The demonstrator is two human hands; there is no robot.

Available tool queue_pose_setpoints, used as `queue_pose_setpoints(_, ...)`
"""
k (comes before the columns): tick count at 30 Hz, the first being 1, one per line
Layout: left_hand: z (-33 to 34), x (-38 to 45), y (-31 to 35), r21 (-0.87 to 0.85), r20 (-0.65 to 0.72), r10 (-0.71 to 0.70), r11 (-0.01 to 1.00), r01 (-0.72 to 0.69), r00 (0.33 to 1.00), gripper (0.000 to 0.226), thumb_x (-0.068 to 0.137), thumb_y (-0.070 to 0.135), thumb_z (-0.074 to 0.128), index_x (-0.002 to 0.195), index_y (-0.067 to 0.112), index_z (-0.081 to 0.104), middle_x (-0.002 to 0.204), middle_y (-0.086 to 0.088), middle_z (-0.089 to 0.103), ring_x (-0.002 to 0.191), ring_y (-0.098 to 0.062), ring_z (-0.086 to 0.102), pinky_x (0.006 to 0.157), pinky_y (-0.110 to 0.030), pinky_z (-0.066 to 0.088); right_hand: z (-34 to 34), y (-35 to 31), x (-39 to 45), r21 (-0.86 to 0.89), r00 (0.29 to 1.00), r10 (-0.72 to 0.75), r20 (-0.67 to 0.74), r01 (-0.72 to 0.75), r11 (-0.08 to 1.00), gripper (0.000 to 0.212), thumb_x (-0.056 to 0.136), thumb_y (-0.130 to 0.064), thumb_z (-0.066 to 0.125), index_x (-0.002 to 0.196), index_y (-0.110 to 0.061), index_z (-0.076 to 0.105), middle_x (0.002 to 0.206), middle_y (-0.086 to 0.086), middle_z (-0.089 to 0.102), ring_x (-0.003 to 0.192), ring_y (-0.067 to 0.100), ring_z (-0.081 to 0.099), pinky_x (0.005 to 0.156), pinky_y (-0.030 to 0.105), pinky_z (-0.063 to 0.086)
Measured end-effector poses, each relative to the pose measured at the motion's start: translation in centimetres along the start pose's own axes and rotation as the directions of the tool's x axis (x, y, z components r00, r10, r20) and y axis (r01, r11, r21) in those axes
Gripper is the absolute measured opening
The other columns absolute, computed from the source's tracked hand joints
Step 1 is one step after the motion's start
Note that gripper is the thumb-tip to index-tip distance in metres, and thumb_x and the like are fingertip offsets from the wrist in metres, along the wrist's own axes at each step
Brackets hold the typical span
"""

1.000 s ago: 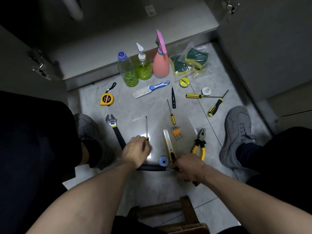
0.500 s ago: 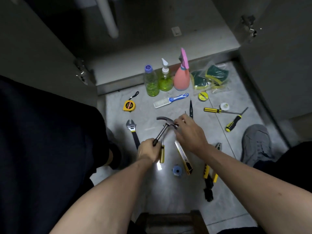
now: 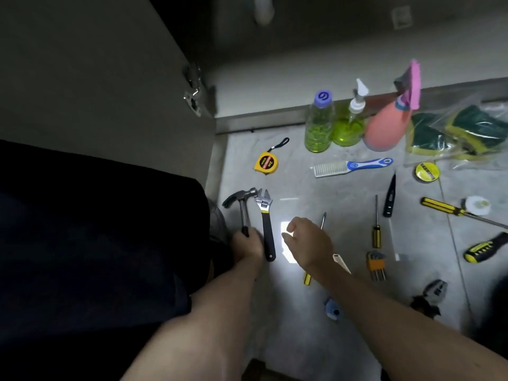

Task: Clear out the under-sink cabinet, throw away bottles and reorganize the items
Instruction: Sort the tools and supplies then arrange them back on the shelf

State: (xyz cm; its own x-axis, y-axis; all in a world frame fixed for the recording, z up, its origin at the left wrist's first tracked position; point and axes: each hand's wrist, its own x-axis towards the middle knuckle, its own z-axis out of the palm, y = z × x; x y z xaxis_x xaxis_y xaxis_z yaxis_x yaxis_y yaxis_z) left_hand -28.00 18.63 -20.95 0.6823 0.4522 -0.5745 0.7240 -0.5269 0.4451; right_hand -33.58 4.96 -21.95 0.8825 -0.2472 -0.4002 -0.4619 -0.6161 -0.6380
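left hand (image 3: 247,244) gripping hammer (image 3: 242,202) handle, wrench (image 3: 265,215) lying just right of it | right hand (image 3: 308,243) hovering, fingers loosely spread, holding nothing, screwdriver (image 3: 323,220) showing beyond it

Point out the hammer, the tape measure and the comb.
hammer (image 3: 239,196): head view, on its metal head.
tape measure (image 3: 265,163): head view, on its yellow case.
comb (image 3: 368,163): head view, on its blue handle.
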Motion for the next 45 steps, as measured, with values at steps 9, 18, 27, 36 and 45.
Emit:
queue_pose_setpoints(9,0.3,1.8,1.6,0.180,-0.216,0.308,0.945,-0.272,0.927,0.019,0.083,0.003,0.066,0.101,0.001,0.060,0.111,-0.021,0.059,0.108,-0.036,0.055,0.095,-0.043,0.042,-2.9,3.6,-0.3,-0.064,0.995,0.039,-0.093,-0.045,0.997,0.009,0.093,-0.029,0.064,0.090,-0.023,0.058,0.090,-0.005,0.056,0.087,0.019,0.055,0.069,0.029,0.035)
queue_pose_setpoints(18,1.9,0.8,0.7,0.455,0.089,0.401,0.798,-0.395,0.912,0.020,0.079,0.037,0.074,0.081,0.021,0.063,0.094,-0.003,0.067,0.107,-0.026,0.054,0.085,-0.035,0.048,-4.7,6.6,-3.3,-0.428,0.992,-0.109,-0.065,0.071,0.901,0.038,0.079,-0.042,0.078,0.071,-0.007,0.064,0.077,0.011,0.061,0.084,0.032,0.057,0.071,0.041,0.046)
queue_pose_setpoints(27,1.6,1.3,0.8,0.383,0.073,0.284,0.877,-0.289,0.956,0.022,0.080,0.033,0.074,0.082,0.024,0.053,0.092,0.000,0.070,0.090,-0.025,0.067,0.070,-0.023,0.040,-2.0,4.3,-0.1,-0.440,1.000,-0.015,-0.008,0.010,0.898,0.026,0.083,-0.041,0.062,0.077,-0.017,0.069,0.081,0.001,0.063,0.091,0.026,0.057,0.074,0.037,0.041)
queue_pose_setpoints(36,2.4,4.9,9.1,0.401,0.007,0.642,0.701,-0.590,0.767,0.029,0.083,0.035,0.067,0.108,0.023,0.056,0.116,0.000,0.052,0.110,-0.022,0.050,0.075,-0.034,0.044,-3.8,2.7,3.0,-0.202,0.985,0.117,-0.131,-0.142,0.969,0.027,0.096,-0.036,0.052,0.085,-0.015,0.064,0.086,0.005,0.065,0.094,0.029,0.058,0.077,0.040,0.046)
queue_pose_setpoints(45,4.1,8.1,14.5,0.523,0.262,0.603,0.568,-0.636,0.754,0.052,0.086,0.027,0.068,0.135,0.026,0.048,0.123,-0.011,0.048,0.113,-0.035,0.050,0.094,-0.044,0.045,-5.8,4.4,2.2,0.165,0.983,0.116,-0.146,-0.092,0.982,0.027,0.100,-0.036,0.057,0.079,-0.021,0.049,0.062,-0.007,0.056,0.061,0.015,0.057,0.059,0.033,0.042)
